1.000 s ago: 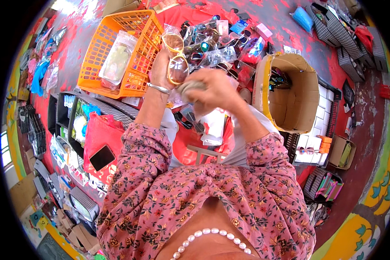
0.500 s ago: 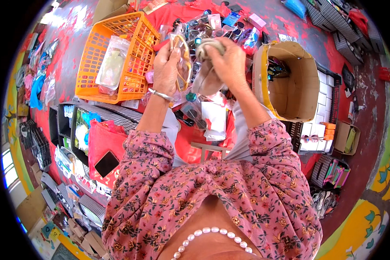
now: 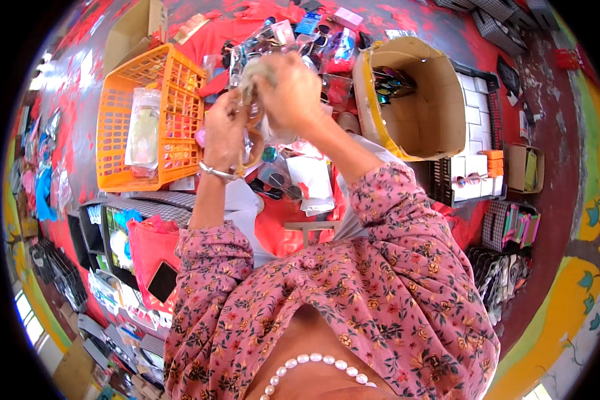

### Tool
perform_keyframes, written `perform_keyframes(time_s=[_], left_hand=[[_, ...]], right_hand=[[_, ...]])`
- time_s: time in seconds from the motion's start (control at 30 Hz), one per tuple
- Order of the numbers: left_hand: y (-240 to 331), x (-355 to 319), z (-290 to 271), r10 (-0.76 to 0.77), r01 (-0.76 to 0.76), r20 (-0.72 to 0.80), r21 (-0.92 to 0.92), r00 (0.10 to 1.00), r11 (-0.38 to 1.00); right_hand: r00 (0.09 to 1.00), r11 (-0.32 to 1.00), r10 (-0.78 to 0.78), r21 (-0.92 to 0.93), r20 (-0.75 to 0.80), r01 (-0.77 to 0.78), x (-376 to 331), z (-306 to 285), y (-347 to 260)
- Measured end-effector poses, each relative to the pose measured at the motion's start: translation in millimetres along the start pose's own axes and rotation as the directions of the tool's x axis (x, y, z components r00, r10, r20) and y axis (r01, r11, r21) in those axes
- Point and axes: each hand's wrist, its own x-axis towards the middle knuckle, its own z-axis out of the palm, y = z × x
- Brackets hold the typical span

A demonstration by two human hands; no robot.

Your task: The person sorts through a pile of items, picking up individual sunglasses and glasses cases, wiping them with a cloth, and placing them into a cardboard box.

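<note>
We grip the sunglasses (image 3: pixel 253 143) in our left hand (image 3: pixel 223 137), our right hand (image 3: pixel 292 90) closed on a cloth (image 3: pixel 255 67), seemingly mid-wipe, many pairs lying unwiped.

The person wears a loose pink blouse (image 3: pixel 353 293) printed all over with small flowers in darker red, yellow and green — long sleeves, gathered at the cuffs partway up the forearms. A thin silver bangle (image 3: pixel 218 173) circles the left wrist, at about eleven o'clock from the blouse's middle. At six o'clock — a string of round white pearls (image 3: pixel 313 370) along the neckline.
</note>
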Motion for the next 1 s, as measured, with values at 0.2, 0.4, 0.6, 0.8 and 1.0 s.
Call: perform_keyframes(time_s=[0.2,0.4,0.6,0.8,1.0], left_hand=[[-18.7,19.5,-40.2,-0.178,0.193,0.111,-0.809,0.978,0.556],[-27.0,22.1,-43.3,-0.026,0.326,0.325,-0.936,0.945,0.134],[16.1,11.1,-44.5,0.058,0.252,0.257,-0.965,0.965,0.077],[6.2,5.6,-32.2,-0.044,0.161,0.163,-0.828,0.986,0.538],[10.9,9.9,-23.9,-0.078,0.205,0.199,-0.769,0.977,0.605]], right_hand=[[0.874,0.448,0.486,0.851,0.025,-0.273,31.8,-24.8,36.1],[0.815,0.316,0.497,0.812,0.299,-0.491,15.0,-11.3,5.4],[0.822,0.435,0.379,0.702,0.425,-0.564,-4.9,16.1,-7.3],[0.823,0.262,0.29,0.787,0.488,-0.558,-12.9,17.8,-32.4],[0.81,0.123,0.227,0.809,0.541,-0.575,-7.5,3.4,-23.7]])
